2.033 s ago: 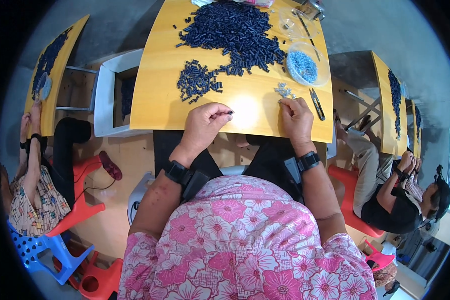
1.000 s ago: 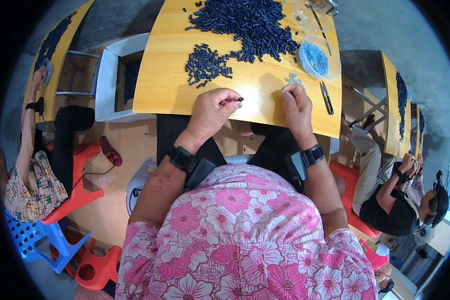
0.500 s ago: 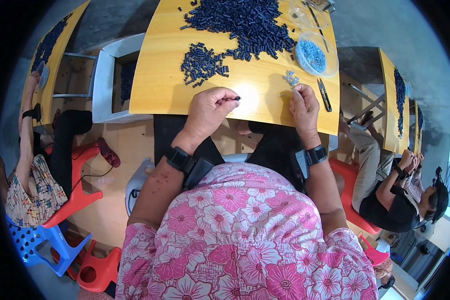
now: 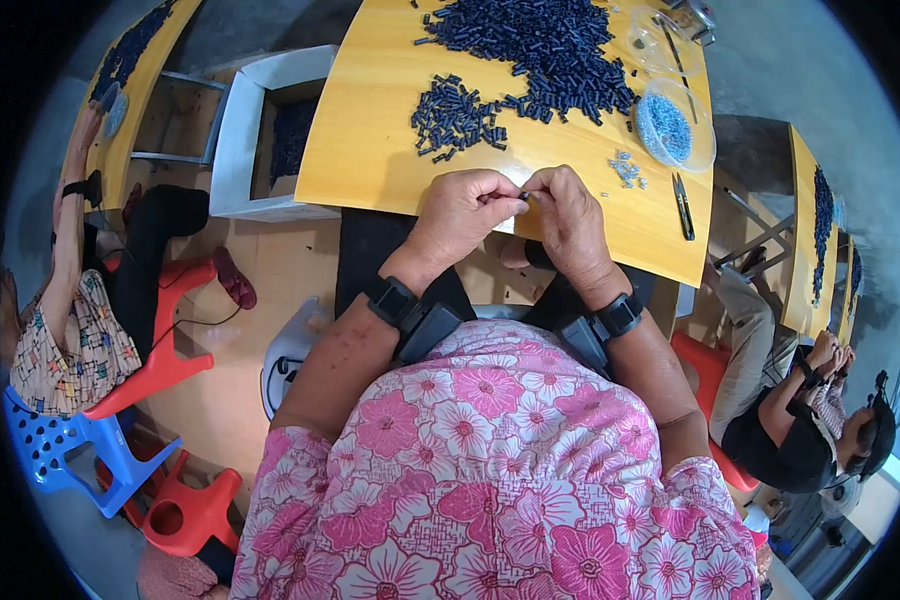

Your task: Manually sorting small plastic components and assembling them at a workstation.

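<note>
Both hands meet over the near edge of the yellow table [image 4: 360,140]. My left hand [image 4: 465,212] pinches a small black tube piece [image 4: 524,195] between thumb and forefinger. Against that piece, the closed fingertips of my right hand [image 4: 572,225] press from the other side; whatever they hold is too small to make out. Beyond my left hand lies a small pile of black tube pieces [image 4: 455,118], with a larger heap [image 4: 530,50] behind it. A few clear little parts [image 4: 626,168] are scattered to the right of my right hand.
At the right stands a clear plastic bowl [image 4: 707,140] of bluish small parts, with black-handled snips [image 4: 683,207] near it. Farther back are a clear dish [image 4: 660,35] and a thin dark rod [image 4: 675,45]. A white box [image 4: 238,150] sits left of the table. People sit on both sides.
My right hand has left the clear parts and moved left to meet my left hand at the black tube piece. The whole view has shifted slightly.
</note>
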Motion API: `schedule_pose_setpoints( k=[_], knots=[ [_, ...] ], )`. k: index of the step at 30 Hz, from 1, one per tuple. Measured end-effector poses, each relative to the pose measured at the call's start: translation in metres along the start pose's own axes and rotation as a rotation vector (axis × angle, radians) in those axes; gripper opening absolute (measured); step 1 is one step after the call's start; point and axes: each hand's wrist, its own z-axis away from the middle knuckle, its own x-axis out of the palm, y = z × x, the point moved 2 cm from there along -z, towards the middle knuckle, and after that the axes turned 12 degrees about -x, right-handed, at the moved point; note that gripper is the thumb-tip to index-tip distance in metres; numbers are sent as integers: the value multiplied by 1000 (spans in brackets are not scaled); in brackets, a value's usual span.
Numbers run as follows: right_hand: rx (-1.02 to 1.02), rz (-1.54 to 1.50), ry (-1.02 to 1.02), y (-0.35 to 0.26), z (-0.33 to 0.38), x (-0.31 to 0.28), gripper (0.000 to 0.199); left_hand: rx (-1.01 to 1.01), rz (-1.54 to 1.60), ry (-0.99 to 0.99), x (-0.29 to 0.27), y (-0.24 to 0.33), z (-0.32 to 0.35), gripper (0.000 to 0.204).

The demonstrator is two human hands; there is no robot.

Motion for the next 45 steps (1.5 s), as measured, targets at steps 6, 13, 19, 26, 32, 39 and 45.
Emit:
schedule_pose_setpoints(
  k=[6, 13, 19, 26, 32, 39, 45],
  knots=[
    [-58, -8, 41, 4, 1, 3, 55, 88, 43, 65, 0, -2, 0, 16],
    [-93, 19, 55, 5, 2, 4, 40, 30, -18, 4, -2, 4, 2, 12],
    [-82, 23, 86, 4, 4, 6, 33, 27, -9, 8, -1, 3, 2, 12],
    [-54, -43, 136, 8, 7, 9, 32, 34, 3, 7, -1, 2, 1, 13],
    [-50, -48, 121, 4, 8, 4, 39, 64, -22, 18, -3, 4, 2, 13],
    [-137, 43, 94, 7, 7, 0, 60, 67, -17, 31, -2, 3, 2, 13],
    [-196, 101, 24, 1, 5, -2, 72, 71, -38, 39, -2, 2, 1, 13]
  ],
)
